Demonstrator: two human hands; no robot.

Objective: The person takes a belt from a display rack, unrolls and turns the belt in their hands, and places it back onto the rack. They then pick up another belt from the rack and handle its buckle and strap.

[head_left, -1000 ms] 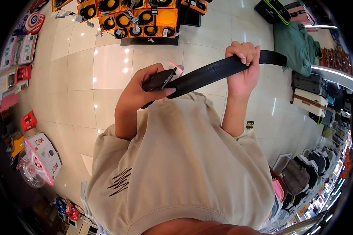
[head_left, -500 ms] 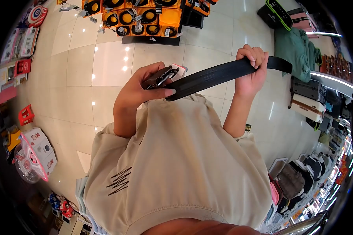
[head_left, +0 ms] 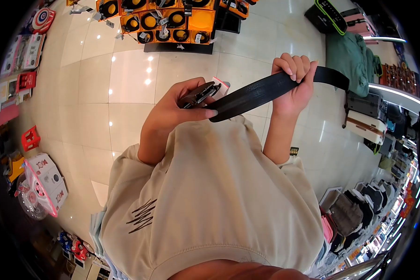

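Observation:
A black belt [head_left: 256,95] is stretched between my two hands in front of my chest. My left hand [head_left: 177,105] holds its buckle end, with the thumb on the strap and the dark buckle [head_left: 200,95] under the fingers. Beside the buckle hangs a small white and red tag [head_left: 220,86]. My right hand [head_left: 295,84] is wrapped round the strap further along, and the free end curves out past it to the right.
Ahead stands a rack of boxed belts [head_left: 177,21] in orange boxes. Suitcases [head_left: 365,126] and a green cloth cover [head_left: 345,58] are at the right, bags [head_left: 347,214] at the lower right. A red stool [head_left: 31,138] and a boxed fan [head_left: 46,182] sit at the left.
My left hand has shifted slightly to the right with the buckle, which has tilted. My right hand moved outward, then slightly back in. The belt stays held in both hands.

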